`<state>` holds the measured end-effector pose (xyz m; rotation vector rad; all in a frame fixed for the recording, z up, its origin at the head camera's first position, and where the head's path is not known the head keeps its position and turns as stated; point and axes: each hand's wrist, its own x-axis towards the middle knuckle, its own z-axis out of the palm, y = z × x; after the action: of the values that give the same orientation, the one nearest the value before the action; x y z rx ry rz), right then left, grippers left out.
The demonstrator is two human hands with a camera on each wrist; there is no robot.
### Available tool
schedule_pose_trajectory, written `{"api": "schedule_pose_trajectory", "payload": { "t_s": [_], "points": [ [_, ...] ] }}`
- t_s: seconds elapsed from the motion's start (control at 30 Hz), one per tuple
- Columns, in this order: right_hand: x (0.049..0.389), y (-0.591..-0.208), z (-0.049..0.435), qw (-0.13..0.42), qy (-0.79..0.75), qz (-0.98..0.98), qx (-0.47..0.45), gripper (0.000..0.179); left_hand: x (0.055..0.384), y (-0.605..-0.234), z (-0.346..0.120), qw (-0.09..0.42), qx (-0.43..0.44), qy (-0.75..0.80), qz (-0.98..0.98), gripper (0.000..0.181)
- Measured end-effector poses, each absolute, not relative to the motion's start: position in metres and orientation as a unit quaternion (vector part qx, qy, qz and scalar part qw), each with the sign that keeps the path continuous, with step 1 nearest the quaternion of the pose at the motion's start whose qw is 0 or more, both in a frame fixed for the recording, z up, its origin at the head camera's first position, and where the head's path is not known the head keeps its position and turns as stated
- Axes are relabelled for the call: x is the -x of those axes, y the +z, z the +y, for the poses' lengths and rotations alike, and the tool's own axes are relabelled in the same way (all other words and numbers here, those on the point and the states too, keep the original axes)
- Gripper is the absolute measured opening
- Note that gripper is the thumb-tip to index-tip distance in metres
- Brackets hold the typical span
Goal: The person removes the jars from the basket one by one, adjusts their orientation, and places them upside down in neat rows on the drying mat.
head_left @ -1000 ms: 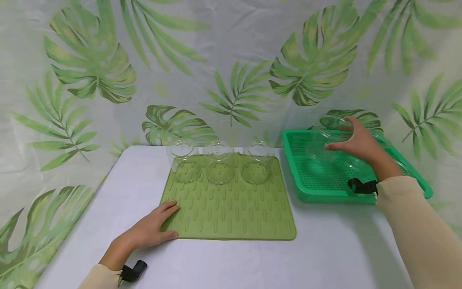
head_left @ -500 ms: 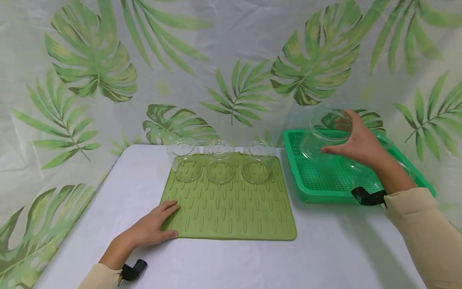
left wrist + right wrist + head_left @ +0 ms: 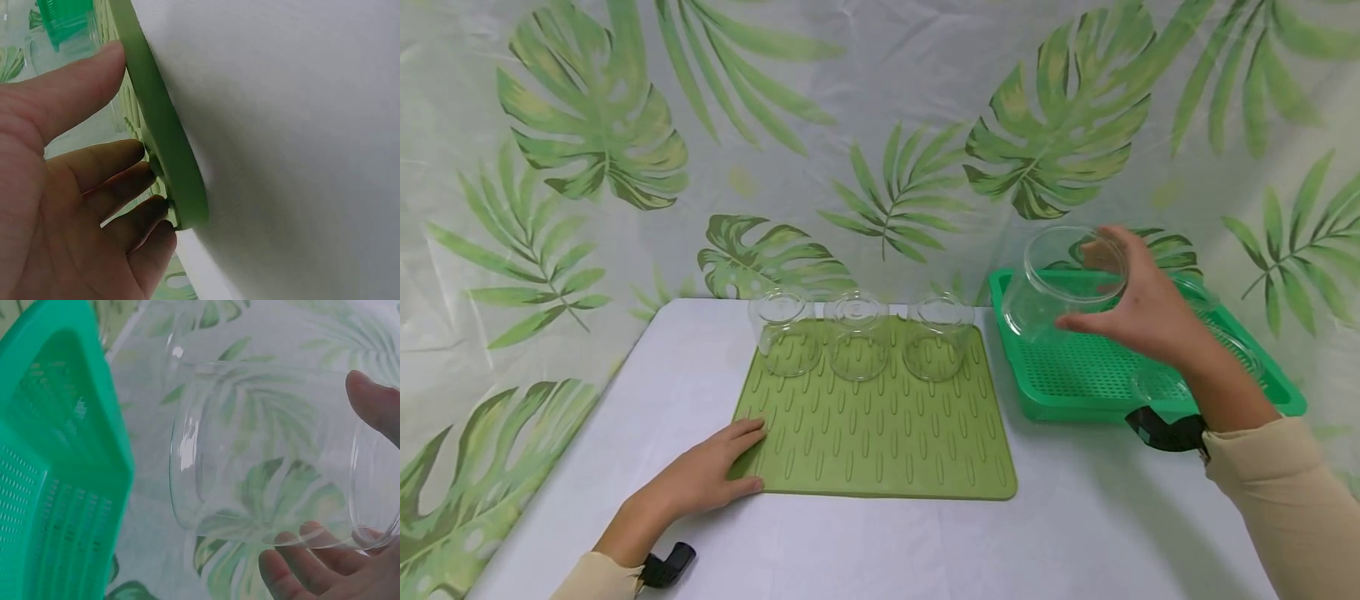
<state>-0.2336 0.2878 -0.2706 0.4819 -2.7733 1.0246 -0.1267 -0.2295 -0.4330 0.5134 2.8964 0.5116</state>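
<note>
My right hand point(image 3: 1150, 312) holds a clear glass jar point(image 3: 1036, 304) above the left part of a green plastic basket point(image 3: 1060, 408), thumb on one side and fingers on the other. In the right wrist view the jar point(image 3: 269, 450) lies sideways across the picture, its rimmed end toward the hand. On the left edge of a green ridged mat point(image 3: 880, 450) rests my left hand point(image 3: 696, 475), fingers extended. In the left wrist view, the fingertips lie right at the mat's edge point(image 3: 159, 119). Three similar clear jars stand in a row along the mat's far side, including the rightmost jar point(image 3: 937, 342).
More clear glassware point(image 3: 1157, 382) lies in the right part of the basket, partly hidden by my right forearm. A white cloth point(image 3: 880, 550) covers the table. Behind it hangs a leaf-patterned curtain point(image 3: 910, 75).
My right hand has lifted the jar from low in the basket, moved it slightly left and tilted it. The left hand has barely shifted, and the row of jars is unchanged.
</note>
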Motion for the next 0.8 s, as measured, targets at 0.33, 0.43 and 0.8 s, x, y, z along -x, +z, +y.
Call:
{"api": "schedule_pose_trajectory", "payload": {
  "t_s": [0.33,0.43,0.8],
  "points": [
    [0.212,-0.265,0.258,0.068,0.347,-0.915,-0.194,0.122,0.117,-0.429,-0.227,0.071,-0.162,0.129,0.976,0.065],
    [0.206,-0.265,0.248,0.056,0.349,-0.913,-0.205,0.121,0.115,-0.427,-0.224,0.077,-0.156,0.12,0.977,0.065],
    [0.201,-0.28,0.215,0.059,0.353,-0.89,-0.282,0.115,0.12,-0.432,-0.225,0.077,-0.139,0.147,0.976,0.064]
  ]
}}
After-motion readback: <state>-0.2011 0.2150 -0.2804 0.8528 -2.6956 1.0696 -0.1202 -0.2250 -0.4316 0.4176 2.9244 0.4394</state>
